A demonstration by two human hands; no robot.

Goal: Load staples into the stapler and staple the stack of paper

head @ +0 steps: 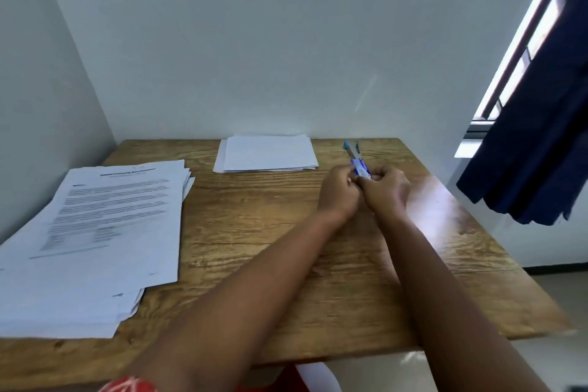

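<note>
While both my hands meet over the far right part of the table, they hold a small blue-and-white staple box (361, 168) between them. My left hand (339, 196) has its fingers curled round the near left end of the box, and my right hand (386, 189) pinches it from the right, fingers bent over the top; whether the box is opened I cannot tell, since my knuckles hide most of it. Just beyond the box, close to the table's far edge and toward its far right corner, lies the stapler (352, 149), grey metal with a blue end, untouched by either hand. Left of it, against the far edge near the middle, sits a neat stack of plain white paper (267, 153), well apart from my hands. Along the left edge, running from the near left corner toward the middle, spreads a larger pile of printed sheets (105, 232), loosely fanned, with the top page showing lines of text too blurred to read. All of this rests on a wooden table (270, 264) with strong grain, set into a corner of pale walls. Past its right edge a dark blue curtain (534, 153) hangs beside a bright window (541, 25).
</note>
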